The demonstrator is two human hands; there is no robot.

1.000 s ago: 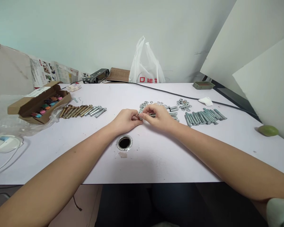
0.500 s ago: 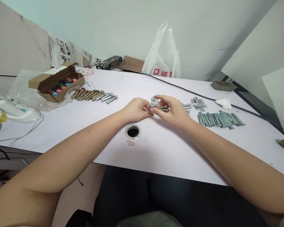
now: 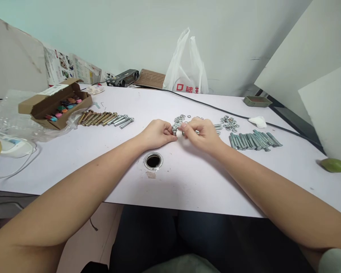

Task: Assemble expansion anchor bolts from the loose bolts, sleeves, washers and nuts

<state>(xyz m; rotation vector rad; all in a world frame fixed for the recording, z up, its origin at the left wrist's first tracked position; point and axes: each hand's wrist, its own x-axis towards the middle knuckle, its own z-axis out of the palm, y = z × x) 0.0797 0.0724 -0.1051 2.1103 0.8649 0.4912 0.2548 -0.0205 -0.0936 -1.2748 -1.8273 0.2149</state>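
Note:
Near the middle of the white table, my left hand (image 3: 158, 133) is closed, pinching a small silver bolt (image 3: 174, 130) at its fingertips. The bolt stands roughly upright, with a ring-like part at its top. My right hand (image 3: 202, 133) comes from the other side, thumb and index finger pinched together beside the bolt's top. What those two fingers hold is too small to make out. Shiny metal also shows under the right palm; I cannot tell whether it is held or lies on the table. Just beyond the hands lie loose silver nuts and washers (image 3: 182, 117).
Right of my hands are a nut pile (image 3: 229, 123) and a row of grey bolts (image 3: 254, 140). At left lie brass-coloured and silver bolts (image 3: 102, 118) beside a cardboard box (image 3: 31, 108). A table hole (image 3: 153, 161), black cable (image 3: 213, 105), plastic bag (image 3: 184, 72) and green fruit (image 3: 333, 165) also show.
The view has shifted slightly, so the table things appear further left. My right fingers have closed into a pinch, and the bolt in my left fingertips is now visible.

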